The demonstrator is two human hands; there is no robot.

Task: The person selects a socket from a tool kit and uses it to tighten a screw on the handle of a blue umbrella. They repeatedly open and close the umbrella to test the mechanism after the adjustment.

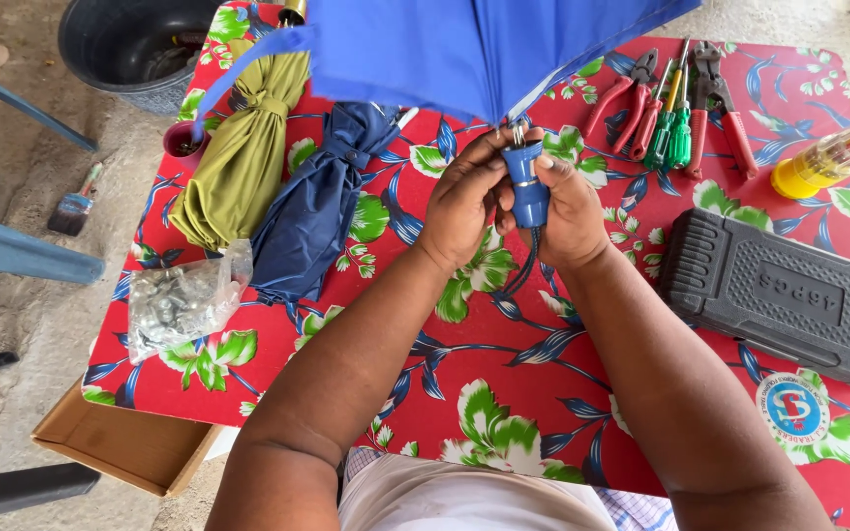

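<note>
The left hand [466, 202] is wrapped around the blue umbrella handle [526, 187] from the left, thumb and fingers pressing its side, and the right hand [571, 211] closes on the same handle from the right, fingertips near its top end where small metal parts stick out. A dark wrist strap [521, 270] hangs in a loop from the bottom of the handle, between the two wrists. Above the hands spreads the blue umbrella canopy [464, 49], held over the middle of the tabletop [543, 393], which is covered by a red cloth with green and white flowers and blue stems. To the left of the hands lies a folded navy umbrella [317, 211], and just beside it, further left, a folded olive-green umbrella [243, 157], both resting lengthwise on the cloth. Near the left edge sits a clear plastic bag of small metal parts [184, 300]. At the far right side of the tabletop lie red-handled pliers [627, 98], green screwdrivers [671, 133] and a second red-handled cutter [725, 103], close together. Further right is a yellow-capped screwdriver set [833, 152], and nearer the person a dark grey plastic tool case [784, 295]. Off the tabletop, a black bucket [135, 44] stands at the top left, with a paintbrush [76, 206] on the ground and a cardboard box [125, 442] below the near-left corner.
</note>
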